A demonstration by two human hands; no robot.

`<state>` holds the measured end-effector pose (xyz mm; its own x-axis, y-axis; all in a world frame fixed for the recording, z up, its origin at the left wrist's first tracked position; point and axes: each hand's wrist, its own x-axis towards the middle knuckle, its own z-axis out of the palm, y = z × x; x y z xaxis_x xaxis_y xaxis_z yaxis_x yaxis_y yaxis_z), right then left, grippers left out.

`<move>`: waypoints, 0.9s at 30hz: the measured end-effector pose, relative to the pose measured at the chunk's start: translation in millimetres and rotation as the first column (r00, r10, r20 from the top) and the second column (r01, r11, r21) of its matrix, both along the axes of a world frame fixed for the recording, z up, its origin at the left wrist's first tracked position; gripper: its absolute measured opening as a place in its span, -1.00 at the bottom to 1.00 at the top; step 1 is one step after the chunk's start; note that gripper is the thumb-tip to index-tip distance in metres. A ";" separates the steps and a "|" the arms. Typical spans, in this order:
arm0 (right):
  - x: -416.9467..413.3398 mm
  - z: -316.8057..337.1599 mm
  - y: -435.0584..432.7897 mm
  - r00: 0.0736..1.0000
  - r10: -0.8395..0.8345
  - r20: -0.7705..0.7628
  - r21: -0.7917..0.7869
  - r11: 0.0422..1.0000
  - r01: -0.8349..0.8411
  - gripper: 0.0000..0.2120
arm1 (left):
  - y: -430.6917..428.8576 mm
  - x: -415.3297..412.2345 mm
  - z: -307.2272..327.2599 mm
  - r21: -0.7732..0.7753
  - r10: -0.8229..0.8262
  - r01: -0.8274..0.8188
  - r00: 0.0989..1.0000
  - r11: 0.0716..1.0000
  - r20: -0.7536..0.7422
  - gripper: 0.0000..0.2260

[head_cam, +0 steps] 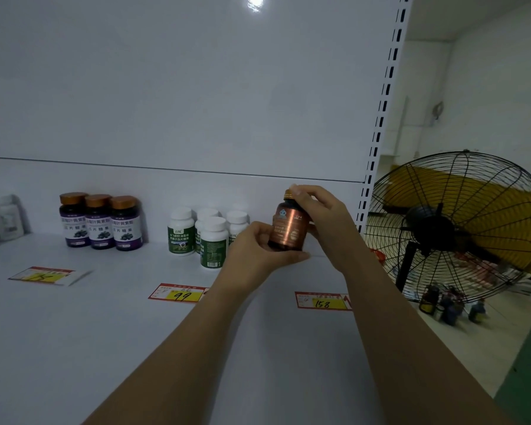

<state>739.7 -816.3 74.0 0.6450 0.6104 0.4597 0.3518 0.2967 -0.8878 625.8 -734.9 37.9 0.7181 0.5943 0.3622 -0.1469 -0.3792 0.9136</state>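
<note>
- Holding a copper-labelled supplement bottle (289, 227) at the right end of the white shelf (105, 317), the person appears to be placing it or turning its label to face out.
- A slip is the main risk. The bottle's sides are glossy and it tilts a little, so letting go of both hands at once could tip it over.
- A second risk lies to the left. The green-labelled white bottles (214, 242) stand close beside the left hand (258, 253), and a wrist swinging outward could knock the front one down.
- To the right, the slotted shelf upright (380, 118) marks the shelf's end. A bottle nudged too far that way could fall toward the black floor fan (454, 228).
- If the gold cap (288, 194) is loose, twisting at the top might open it rather than turn the bottle.
- The left hand is curled round the bottle's lower body, with the thumb running under the base.
- The right hand (322, 222) comes from behind and to the right, with its fingertips pinching the cap and its palm against the bottle's back.
- The bottle sits between the two hands, behind the "158" price tag (322, 301) and near the back panel. I cannot tell whether its base touches the shelf.
- The purple-labelled bottles (100, 222) stand well apart to the left.
</note>
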 end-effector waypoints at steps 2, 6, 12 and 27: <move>-0.4 0.3 -0.1 0.999 0.021 -0.024 0.020 1.000 -0.021 -0.79 | 0.5 0.4 -0.1 0.016 0.018 -0.018 1.000 1.000 -0.011 -0.50; 1.0 -0.1 -1.1 0.999 0.031 -0.041 0.055 0.998 -0.029 -0.78 | 0.9 -1.0 1.7 -0.022 -0.046 0.045 0.999 0.999 -0.027 -0.49; 1.7 0.1 -0.8 0.996 0.052 -0.072 0.082 0.996 -0.047 -0.75 | 1.9 -1.2 1.0 -0.035 -0.113 0.112 0.993 0.993 -0.026 -0.53; 2.8 -2.5 2.2 0.986 0.125 -0.110 0.015 0.992 -0.124 -0.78 | 6.2 0.9 -2.4 0.014 -0.041 0.042 0.997 0.999 -0.071 -0.46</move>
<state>742.5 -814.1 71.5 0.6114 0.6859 0.3946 0.2112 0.3391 -0.9167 626.6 -728.8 35.5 0.7661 0.5583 0.3186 -0.0977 -0.3887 0.9162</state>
